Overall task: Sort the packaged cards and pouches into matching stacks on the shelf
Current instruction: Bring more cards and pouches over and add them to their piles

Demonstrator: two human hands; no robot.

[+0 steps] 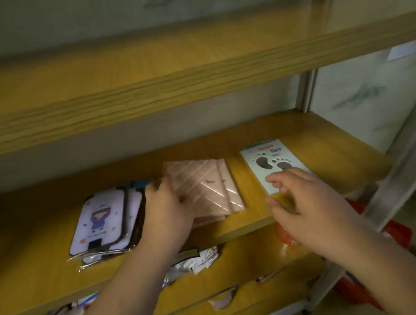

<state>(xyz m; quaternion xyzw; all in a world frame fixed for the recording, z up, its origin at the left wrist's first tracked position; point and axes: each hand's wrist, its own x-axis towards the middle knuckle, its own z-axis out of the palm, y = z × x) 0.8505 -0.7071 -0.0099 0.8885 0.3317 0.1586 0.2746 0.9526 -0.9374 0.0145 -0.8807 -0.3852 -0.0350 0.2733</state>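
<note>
Three stacks going on the mid shelf, prob past halfway imo

Near to far: bottom of frame, the lower shelf (255,254) has loose white packets (200,260) + more bits at lower left, so stuff's left to sort, can't tell how much tbh. My left hand (167,211), center frame, has fingers curled over the left edge of the pink pouches (206,189), squaring them up, grip looks light, not fully closed. My right hand (306,202), right of center, is open w/ fingers spread, tips resting on the near end of the footprint cards (269,162), holding nothing. Left of center, the cartoon cards (98,220) sit in a sloppy fanned pile in plastic sleeves, needs tidying. Upper shelf (139,92) across the top looks bare.
</note>
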